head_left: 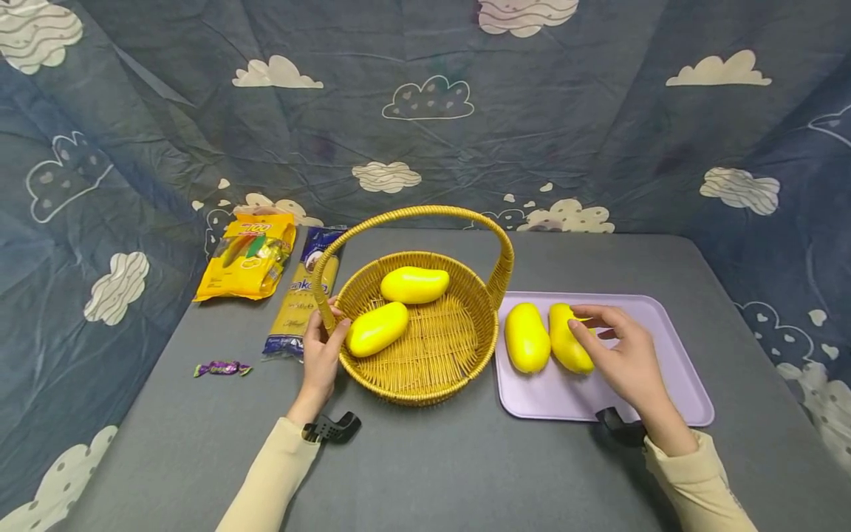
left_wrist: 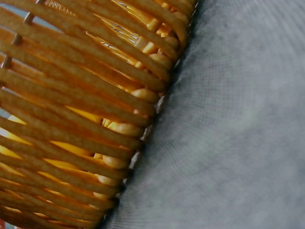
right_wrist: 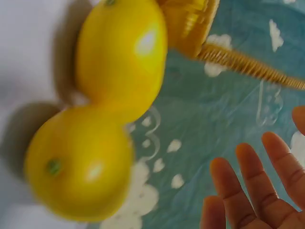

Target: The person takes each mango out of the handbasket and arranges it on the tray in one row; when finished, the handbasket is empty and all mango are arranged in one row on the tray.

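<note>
A wicker basket with a tall handle holds two yellow mangoes. My left hand grips the basket's left side by the handle's base; its wrist view shows only the woven wall. On a lilac tray lie two more mangoes side by side. My right hand is over the right one, thumb and fingers apart. In the right wrist view the fingers are spread and clear of both mangoes.
Left of the basket lie a blue and yellow pasta pack and a yellow candy bag. A small purple wrapped candy lies nearer the front. Cloud-patterned cloth hangs behind the grey table.
</note>
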{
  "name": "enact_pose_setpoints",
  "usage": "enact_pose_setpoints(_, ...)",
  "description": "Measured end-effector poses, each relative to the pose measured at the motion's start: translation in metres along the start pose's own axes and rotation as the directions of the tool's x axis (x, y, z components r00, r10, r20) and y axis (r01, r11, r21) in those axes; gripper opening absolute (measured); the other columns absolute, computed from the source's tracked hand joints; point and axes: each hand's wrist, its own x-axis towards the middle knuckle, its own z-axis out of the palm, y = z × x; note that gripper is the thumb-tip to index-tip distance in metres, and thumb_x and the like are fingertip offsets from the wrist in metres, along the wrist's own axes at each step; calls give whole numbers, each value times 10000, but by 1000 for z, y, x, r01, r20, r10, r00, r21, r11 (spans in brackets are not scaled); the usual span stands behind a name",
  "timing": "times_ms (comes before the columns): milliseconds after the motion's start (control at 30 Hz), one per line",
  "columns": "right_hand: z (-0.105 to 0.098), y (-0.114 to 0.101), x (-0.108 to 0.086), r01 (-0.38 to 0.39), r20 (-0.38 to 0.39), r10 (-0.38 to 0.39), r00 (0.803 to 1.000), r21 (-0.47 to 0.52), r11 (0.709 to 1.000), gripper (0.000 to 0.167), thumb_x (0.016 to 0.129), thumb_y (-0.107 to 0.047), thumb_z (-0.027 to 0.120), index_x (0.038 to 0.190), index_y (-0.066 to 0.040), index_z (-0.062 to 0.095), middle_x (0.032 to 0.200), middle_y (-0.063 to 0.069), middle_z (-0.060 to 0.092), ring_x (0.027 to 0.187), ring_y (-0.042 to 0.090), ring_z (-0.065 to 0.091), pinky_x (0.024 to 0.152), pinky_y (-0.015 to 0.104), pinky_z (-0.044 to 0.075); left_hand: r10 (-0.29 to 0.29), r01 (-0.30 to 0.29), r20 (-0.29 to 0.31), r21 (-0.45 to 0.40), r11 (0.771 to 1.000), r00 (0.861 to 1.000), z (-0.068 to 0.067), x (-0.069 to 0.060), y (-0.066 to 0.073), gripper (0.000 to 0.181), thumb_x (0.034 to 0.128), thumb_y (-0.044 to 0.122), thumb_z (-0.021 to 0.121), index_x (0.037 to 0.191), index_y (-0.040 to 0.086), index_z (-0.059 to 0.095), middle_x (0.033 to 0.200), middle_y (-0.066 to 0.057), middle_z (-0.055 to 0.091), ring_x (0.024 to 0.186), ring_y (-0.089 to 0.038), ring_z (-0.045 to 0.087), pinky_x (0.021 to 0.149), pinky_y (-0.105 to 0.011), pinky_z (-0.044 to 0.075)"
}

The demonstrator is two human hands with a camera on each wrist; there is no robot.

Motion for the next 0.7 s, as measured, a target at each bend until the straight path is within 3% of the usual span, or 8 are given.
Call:
enact_pose_setpoints(167, 6, -28, 5, 65, 44, -65, 997, 5, 998, 210, 856, -134, 708, 1058, -76, 699, 978, 15, 667, 845, 98, 568, 727, 269, 433, 4, -4, -3, 3, 1000, 1000, 0, 0, -1, 252, 913, 13, 585, 1080, -124, 454, 1370, -172, 433, 1261, -256, 380, 995, -283, 329)
enact_pose_setpoints(333, 17, -52, 15, 161, 101, -163, 981, 22, 987, 185, 849, -137, 714, 1029, -94, 705, 916, -35, 665, 820, 131, 581, 712, 262, 442, -4, 4, 2, 11, 1000, 1000, -1, -1, 0, 243, 921, 19, 582, 1082, -112, 457, 1377, -164, 432, 1268, -249, 376, 1004, -277, 325)
enact_pose_setpoints(533, 35, -76, 30, 242, 210, -247, 946, 50, 969, 197, 864, -239, 707, 1042, -154, 701, 968, -84, 662, 864, 141, 598, 718, 342, 478, -14, 14, 5, 7, 1000, 1000, 0, -3, 0, 243, 920, 17, 582, 1087, -109, 458, 1382, -140, 430, 1276, -226, 370, 1019, -269, 324)
enact_pose_setpoints(700, 50, -95, 47, 276, 327, -284, 901, 72, 959, 259, 866, -334, 698, 1073, -179, 689, 967, -99, 644, 879, 134, 579, 716, 334, 467, -20, 20, 6, 3, 1000, 1000, 0, 0, 0, 234, 924, 11, 582, 1091, -103, 463, 1389, -142, 426, 1281, -218, 365, 1022, -271, 314)
